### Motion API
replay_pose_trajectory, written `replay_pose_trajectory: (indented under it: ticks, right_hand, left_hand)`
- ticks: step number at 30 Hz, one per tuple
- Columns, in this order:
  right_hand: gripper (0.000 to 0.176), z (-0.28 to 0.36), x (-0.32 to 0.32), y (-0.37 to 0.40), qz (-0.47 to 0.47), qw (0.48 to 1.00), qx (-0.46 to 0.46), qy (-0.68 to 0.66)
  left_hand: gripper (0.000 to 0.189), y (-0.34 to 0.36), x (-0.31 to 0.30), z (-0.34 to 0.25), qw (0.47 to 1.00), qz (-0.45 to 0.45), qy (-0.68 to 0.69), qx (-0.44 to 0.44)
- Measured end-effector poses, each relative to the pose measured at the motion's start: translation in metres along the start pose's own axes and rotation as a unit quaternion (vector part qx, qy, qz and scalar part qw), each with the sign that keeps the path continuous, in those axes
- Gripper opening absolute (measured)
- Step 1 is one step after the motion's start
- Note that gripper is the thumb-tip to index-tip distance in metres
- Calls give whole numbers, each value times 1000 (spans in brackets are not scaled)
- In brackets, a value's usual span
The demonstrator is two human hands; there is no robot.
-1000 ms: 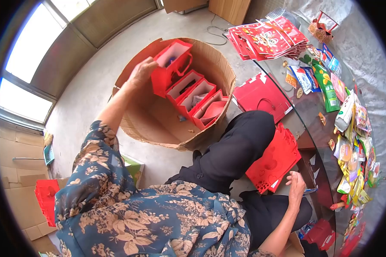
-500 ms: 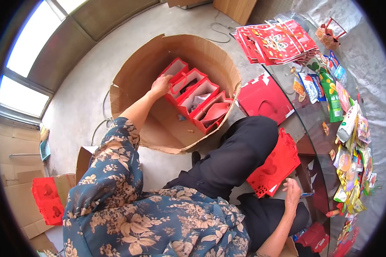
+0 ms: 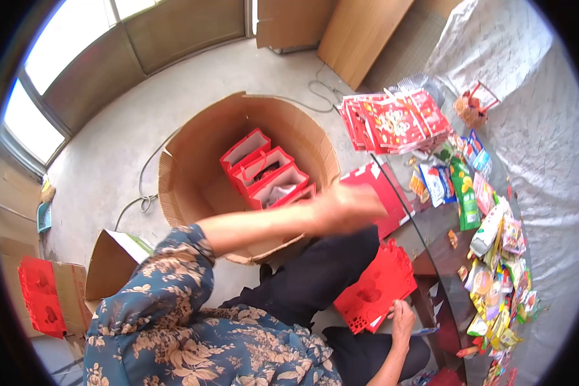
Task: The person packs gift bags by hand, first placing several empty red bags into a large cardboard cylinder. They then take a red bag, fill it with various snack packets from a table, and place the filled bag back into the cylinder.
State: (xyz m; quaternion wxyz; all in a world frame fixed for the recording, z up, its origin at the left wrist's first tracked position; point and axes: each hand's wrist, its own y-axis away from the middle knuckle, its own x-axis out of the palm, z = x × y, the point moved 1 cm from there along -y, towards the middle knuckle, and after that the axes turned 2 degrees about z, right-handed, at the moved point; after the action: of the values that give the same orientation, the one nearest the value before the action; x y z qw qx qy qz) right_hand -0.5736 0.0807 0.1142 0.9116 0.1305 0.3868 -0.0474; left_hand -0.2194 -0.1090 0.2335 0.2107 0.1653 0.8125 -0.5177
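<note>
While the right hand [image 3: 401, 316] curls loosely beside a red stack [image 3: 383, 283], too small to tell whether it pinches anything, the left hand [image 3: 355, 206] blurs above a knee [image 3: 361, 246], its grip impossible to tell. Snack packets [image 3: 464, 193] lie along the glass surface [image 3: 436, 239], probably spread for easy reach. Farther off, bags [image 3: 238, 183] stand upright inside a cardboard box [image 3: 302, 132], likely huddled to brace one another, bright red outside and pale within.

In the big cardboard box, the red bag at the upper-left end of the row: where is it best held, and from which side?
I would pinch the outer rim of the red bag from above, thumb inside. Its mouth opens upward, and that side faces free space in the cardboard box, away from the other bags.
</note>
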Motion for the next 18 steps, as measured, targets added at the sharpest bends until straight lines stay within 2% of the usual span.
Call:
replay_pose_trajectory:
  ticks: [1,4,5,6,8,10,13,16,17,18]
  right_hand:
    - [31,-3,1,-1,-4,1000,-5,-7]
    - [33,-9,3,-3,-13,1000,-24,-1]
    - [35,-20,5,-5,-17,999,-43,8]
    - [34,-31,5,-7,-17,997,-67,27]
    - [32,-44,6,-7,-21,996,-77,30]
    - [40,-35,-1,3,1,994,-53,94]
    - [40,-54,0,3,26,998,11,50]
    - [47,-36,-11,17,12,996,2,94]
    - [33,-21,-9,22,-45,998,-32,0]
    - [31,-22,-11,23,-33,999,-20,2]
  left_hand:
    - [19,-12,17,-18,998,10,52,36]
    - [16,-37,67,-60,983,65,88,147]
    - [27,-40,91,-67,976,75,107,174]
    - [23,-45,107,-76,968,87,148,183]
    - [17,-49,146,-85,964,107,160,185]
    - [17,-48,176,-85,962,140,147,181]
    - [17,-39,199,-78,963,174,144,145]
    - [17,-15,219,-64,963,212,130,101]
    - [16,-10,223,-65,960,238,117,94]
    - [14,-11,219,-71,953,263,114,99]
